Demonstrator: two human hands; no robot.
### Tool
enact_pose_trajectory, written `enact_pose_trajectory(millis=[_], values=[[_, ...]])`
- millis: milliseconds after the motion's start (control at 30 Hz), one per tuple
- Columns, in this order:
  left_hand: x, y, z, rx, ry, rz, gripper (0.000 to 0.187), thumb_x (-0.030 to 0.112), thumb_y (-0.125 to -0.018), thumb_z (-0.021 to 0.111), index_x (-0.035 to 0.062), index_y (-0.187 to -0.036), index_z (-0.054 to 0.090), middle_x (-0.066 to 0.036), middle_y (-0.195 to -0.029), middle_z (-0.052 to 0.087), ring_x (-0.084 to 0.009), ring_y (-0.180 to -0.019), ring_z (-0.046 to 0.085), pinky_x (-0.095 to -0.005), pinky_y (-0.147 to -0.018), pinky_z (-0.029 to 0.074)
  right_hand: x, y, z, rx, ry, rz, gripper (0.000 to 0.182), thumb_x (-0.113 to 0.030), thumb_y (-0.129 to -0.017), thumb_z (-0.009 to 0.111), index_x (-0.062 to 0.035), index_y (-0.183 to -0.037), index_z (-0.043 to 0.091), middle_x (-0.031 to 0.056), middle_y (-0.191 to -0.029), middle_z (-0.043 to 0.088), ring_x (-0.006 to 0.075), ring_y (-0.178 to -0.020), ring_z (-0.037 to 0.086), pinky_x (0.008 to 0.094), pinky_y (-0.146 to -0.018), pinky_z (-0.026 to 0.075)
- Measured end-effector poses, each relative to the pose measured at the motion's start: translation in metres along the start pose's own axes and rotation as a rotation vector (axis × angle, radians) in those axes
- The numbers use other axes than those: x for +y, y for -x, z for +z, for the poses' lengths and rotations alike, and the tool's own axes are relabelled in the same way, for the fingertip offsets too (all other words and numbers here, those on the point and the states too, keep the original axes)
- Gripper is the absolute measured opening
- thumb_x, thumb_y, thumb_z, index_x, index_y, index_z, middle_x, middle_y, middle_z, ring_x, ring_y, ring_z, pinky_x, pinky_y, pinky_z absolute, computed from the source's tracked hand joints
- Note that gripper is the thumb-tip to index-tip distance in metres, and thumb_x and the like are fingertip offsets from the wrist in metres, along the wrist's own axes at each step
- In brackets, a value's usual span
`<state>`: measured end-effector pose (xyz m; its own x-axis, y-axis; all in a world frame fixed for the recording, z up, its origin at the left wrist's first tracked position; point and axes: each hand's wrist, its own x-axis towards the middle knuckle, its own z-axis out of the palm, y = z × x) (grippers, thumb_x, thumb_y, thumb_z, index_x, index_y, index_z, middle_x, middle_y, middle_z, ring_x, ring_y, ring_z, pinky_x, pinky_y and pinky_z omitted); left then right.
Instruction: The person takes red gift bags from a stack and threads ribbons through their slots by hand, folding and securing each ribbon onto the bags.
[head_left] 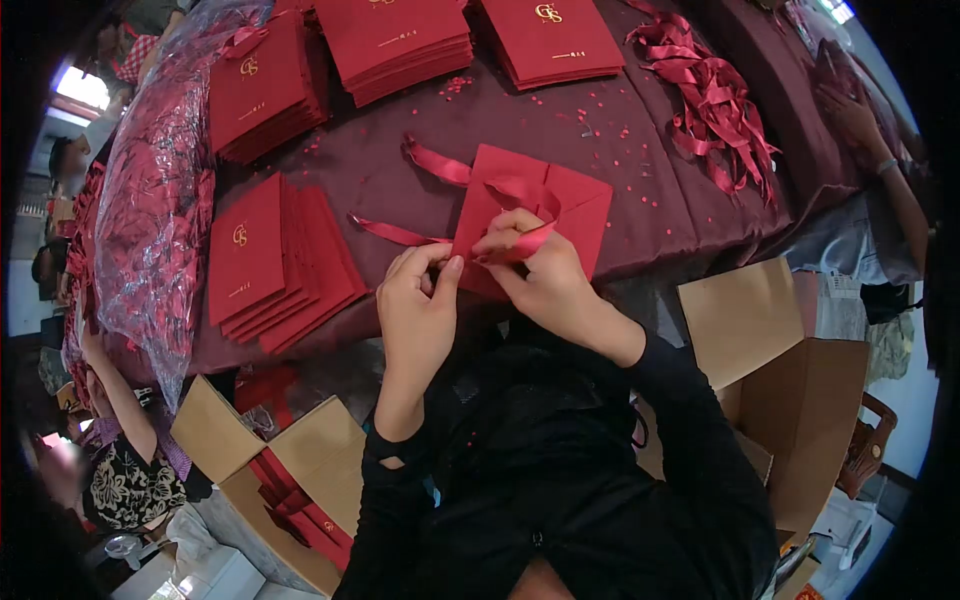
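A flat red paper bag [585, 225] with fold lines across its far side lies at an angle near the table's front edge. My left hand [418, 300] is closed at the bag's near left edge, with thumb and forefinger pinching it. Over the bag, my right hand [548, 275] has its fingers curled round a red satin ribbon [525, 192], part of which loops up above the knuckles. Two loose ribbon ends [437, 162] trail left across the cloth. My fingers hide exactly where the ribbon meets the paper.
Stacks of red bags with gold lettering [250, 240] stand left and at the back. Loose ribbons [710, 105] are heaped right, beside scattered confetti. Plastic-wrapped red material [155, 220] edges the left. Open cardboard boxes [810, 420] flank me. Other people's arms [895, 190] show at both sides.
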<state>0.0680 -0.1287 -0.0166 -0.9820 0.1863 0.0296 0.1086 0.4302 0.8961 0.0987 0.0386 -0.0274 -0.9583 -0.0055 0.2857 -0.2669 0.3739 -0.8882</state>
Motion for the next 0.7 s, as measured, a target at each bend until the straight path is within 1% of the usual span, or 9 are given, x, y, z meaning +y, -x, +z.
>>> enact_pose_trajectory(millis=[33,67,300,367,400,533,600,633,700], values=[[0.0,0.0,0.001,0.002,-0.003,-0.001,0.016,0.005,-0.084,0.068,-0.0035,-0.096,0.066,-0.011,-0.078,0.061,-0.0164,-0.06,0.047,-0.0292,-0.058,0.041,0.005,0.002,0.003,0.031,0.153,-0.143,0.023,0.008,-0.074,0.068,-0.001,-0.095,0.065,0.0123,-0.098,0.064,0.0257,-0.096,0.064,0.0338,-0.081,0.053],[-0.001,0.0,0.001,0.001,-0.003,-0.001,0.016,0.005,-0.084,0.068,-0.0035,-0.096,0.066,-0.011,-0.078,0.061,-0.0164,-0.06,0.047,-0.0292,-0.058,0.041,0.009,0.003,0.004,0.045,0.125,-0.179,0.026,0.008,-0.071,0.067,-0.0011,-0.096,0.066,0.0142,-0.098,0.064,0.032,-0.097,0.063,0.0368,-0.083,0.052],[-0.005,0.0,0.002,0.009,0.0,0.056,0.015,0.005,-0.084,0.068,-0.003,-0.096,0.066,-0.01,-0.076,0.061,-0.0171,-0.06,0.048,-0.03,-0.058,0.04,-0.004,-0.005,-0.012,-0.046,0.015,-0.129,0.036,0.01,-0.07,0.058,0.0004,-0.104,0.064,0.0134,-0.099,0.065,0.0308,-0.101,0.062,0.0379,-0.09,0.049],[-0.007,0.0,0.003,0.013,0.016,0.048,0.015,0.005,-0.084,0.068,-0.0029,-0.096,0.066,-0.01,-0.076,0.06,-0.0173,-0.06,0.048,-0.0301,-0.058,0.04,0.001,-0.013,-0.027,-0.299,-0.149,-0.057,0.041,0.009,-0.069,0.054,0.0012,-0.108,0.062,0.0136,-0.101,0.064,0.0308,-0.102,0.061,0.0367,-0.093,0.047],[-0.007,0.001,0.003,0.016,0.012,0.056,0.015,0.005,-0.083,0.068,-0.0028,-0.096,0.066,-0.01,-0.075,0.06,-0.0175,-0.06,0.048,-0.0302,-0.058,0.04,0.0,-0.016,-0.034,-0.378,-0.136,-0.09,0.041,0.006,-0.072,0.055,-0.001,-0.112,0.061,0.0185,-0.105,0.063,0.0333,-0.103,0.062,0.0386,-0.092,0.047],[-0.008,0.0,0.003,0.015,0.004,0.065,0.015,0.005,-0.083,0.068,-0.0028,-0.096,0.066,-0.01,-0.075,0.06,-0.0178,-0.061,0.049,-0.0304,-0.058,0.04,-0.011,-0.023,-0.044,-0.505,-0.097,-0.109,0.035,0.0,-0.076,0.063,-0.0007,-0.11,0.061,0.018,-0.105,0.063,0.0331,-0.103,0.061,0.0395,-0.09,0.048],[-0.003,0.0,0.002,0.009,-0.009,0.063,0.015,0.005,-0.083,0.068,-0.0028,-0.096,0.066,-0.01,-0.075,0.06,-0.0178,-0.061,0.049,-0.0304,-0.058,0.041,-0.014,-0.024,-0.043,-0.563,-0.008,-0.031,0.03,-0.008,-0.079,0.069,-0.0008,-0.107,0.062,0.0164,-0.102,0.064,0.0318,-0.099,0.062,0.0397,-0.087,0.047],[-0.001,0.0,0.001,0.002,-0.023,0.059,0.015,0.006,-0.083,0.068,-0.0029,-0.096,0.066,-0.01,-0.075,0.06,-0.0178,-0.061,0.049,-0.0303,-0.058,0.041,-0.01,-0.023,-0.041,-0.564,-0.009,-0.03,0.03,-0.008,-0.079,0.069,-0.0008,-0.107,0.062,0.0164,-0.102,0.064,0.0318,-0.099,0.062,0.0397,-0.087,0.047],[-0.001,0.001,0.001,0.006,-0.026,0.062,0.015,0.006,-0.083,0.068,-0.0029,-0.096,0.066,-0.01,-0.076,0.06,-0.0176,-0.061,0.049,-0.0301,-0.058,0.041,0.0,-0.022,-0.036,-0.538,0.013,-0.096,0.026,-0.013,-0.081,0.072,-0.0007,-0.102,0.062,0.0148,-0.096,0.065,0.0305,-0.092,0.064,0.0385,-0.081,0.049]])
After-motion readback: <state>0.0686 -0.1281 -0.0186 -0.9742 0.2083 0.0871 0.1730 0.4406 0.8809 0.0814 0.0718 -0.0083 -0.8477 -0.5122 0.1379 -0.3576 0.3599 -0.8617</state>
